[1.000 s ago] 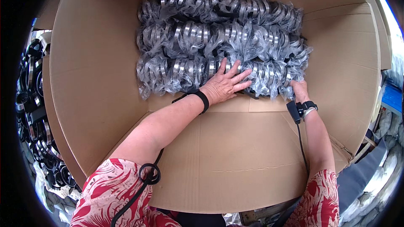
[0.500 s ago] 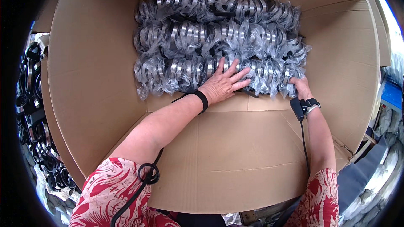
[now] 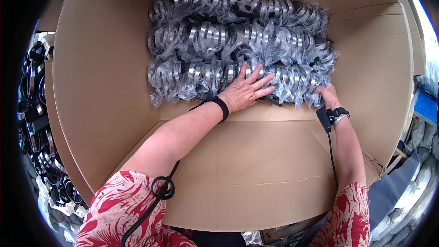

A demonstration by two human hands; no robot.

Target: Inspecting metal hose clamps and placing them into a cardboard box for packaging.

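Several curved silver-and-black bands in crinkled clear plastic lie in three packed rows inside a deep cardboard box (image 3: 228, 169). My left hand (image 3: 242, 92) rests on the middle of the nearest row (image 3: 201, 77), its fingers spread over the plastic and holding nothing. At the right end of that row, my right hand (image 3: 328, 96) presses against the wrapped bands, beside the box wall. One digit shows on the plastic; the other fingers are hidden. Behind lie the middle row (image 3: 206, 36) and the far row (image 3: 274, 8).
Tall box walls stand around the rows, with a flap (image 3: 238, 201) toward me. Outside at left is a pile of unwrapped black and silver bands (image 3: 39, 119). At right are grey plastic-wrapped bundles (image 3: 416, 187) and a blue object (image 3: 425, 103). A cable (image 3: 332, 155) hangs from my right wrist.
Both hands keep nearly the same places on the nearest row. The view has shifted very slightly.
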